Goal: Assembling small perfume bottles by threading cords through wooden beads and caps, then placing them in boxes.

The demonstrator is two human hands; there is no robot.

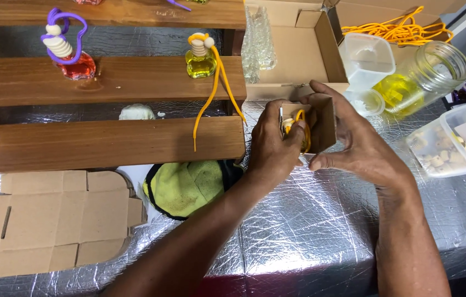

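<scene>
A small brown cardboard box (323, 122) is held between both hands above the silver foil table. My right hand (356, 142) wraps around its right side and back. My left hand (274, 144) presses a small bottle with a yellow cord (296, 125) into the box's open end. Only the cord and a bit of the bottle's top show; the rest is hidden inside the box and behind my fingers.
Wooden step shelves (106, 144) at left carry a red bottle with purple cord (70, 52) and a yellow bottle with yellow cord (202, 58). Flat cardboard blanks (51, 220) and a green cloth (186, 187) lie below. A glass jar of yellow liquid (422, 77), plastic tubs (455, 140) and an open carton (299, 49) stand at right.
</scene>
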